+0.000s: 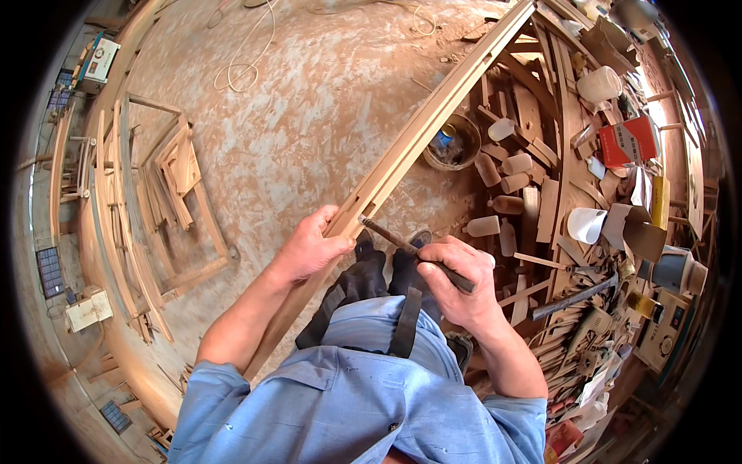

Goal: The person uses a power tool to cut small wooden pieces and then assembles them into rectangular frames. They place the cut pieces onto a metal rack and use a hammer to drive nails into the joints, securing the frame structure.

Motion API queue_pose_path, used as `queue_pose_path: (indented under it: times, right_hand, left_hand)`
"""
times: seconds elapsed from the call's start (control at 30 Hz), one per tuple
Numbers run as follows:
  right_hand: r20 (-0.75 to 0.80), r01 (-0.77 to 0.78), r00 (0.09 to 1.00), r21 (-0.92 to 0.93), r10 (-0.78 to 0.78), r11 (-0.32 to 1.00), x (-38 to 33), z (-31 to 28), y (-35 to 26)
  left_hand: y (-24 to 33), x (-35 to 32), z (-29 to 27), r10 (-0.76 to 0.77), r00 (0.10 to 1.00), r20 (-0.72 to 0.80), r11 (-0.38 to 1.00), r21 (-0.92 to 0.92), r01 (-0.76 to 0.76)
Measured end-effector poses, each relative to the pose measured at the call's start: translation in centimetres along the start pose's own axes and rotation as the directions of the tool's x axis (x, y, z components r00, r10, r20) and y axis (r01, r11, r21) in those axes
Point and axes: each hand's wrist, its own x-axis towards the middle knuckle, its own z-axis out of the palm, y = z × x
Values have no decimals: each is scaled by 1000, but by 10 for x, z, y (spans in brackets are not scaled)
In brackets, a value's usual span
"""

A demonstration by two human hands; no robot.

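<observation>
A long pale wooden beam point(417, 147) runs slantwise from the far right, past my left side, to the near left. It has a lengthwise groove and cut slots; one slot point(369, 209) lies close to my hands. My left hand point(313, 246) is closed around the beam just beside that slot, thumb on the near side. In my right hand point(462, 280) is a slim chisel point(390, 234) with a dark handle, gripped with the fingers wrapped round it. Its tip meets the beam's near edge by the slot; whether it presses in cannot be made out.
At right, a cluttered bench point(568, 178) carries bottles, a red box point(627, 142), a hammer-like tool point(576, 298) and scraps. A bucket point(454, 143) stands on the floor beyond the beam. Wooden frames point(166, 209) lean at left. A pale cord point(246, 73) lies on the floor.
</observation>
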Motion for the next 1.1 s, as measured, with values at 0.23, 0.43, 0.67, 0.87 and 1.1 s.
queue_pose_path:
  times: [0.23, 0.43, 0.67, 0.87, 1.1]
  right_hand:
    - [-91, 28, 995, 14, -27, 1000, -2, 8, 10]
    - [-110, 56, 993, 36, -51, 998, -7, 19, 6]
    - [-126, 62, 990, 14, -60, 998, -5, 24, 5]
    - [-78, -4, 997, -16, 2, 1000, 2, 14, -1]
    - [-43, -4, 999, -47, 2, 999, 5, 10, -3]
  left_hand:
    - [9, -2, -10, -128, 978, 165, 958, -234, 165]
    - [6, -1, -15, -134, 971, 198, 944, -272, 186]
    - [0, 0, -17, -114, 977, 181, 963, -223, 154]
    - [-5, -1, -10, 4, 1000, -17, 999, 46, -3]
    - [-10, 0, -8, 46, 992, -114, 964, 267, -14]
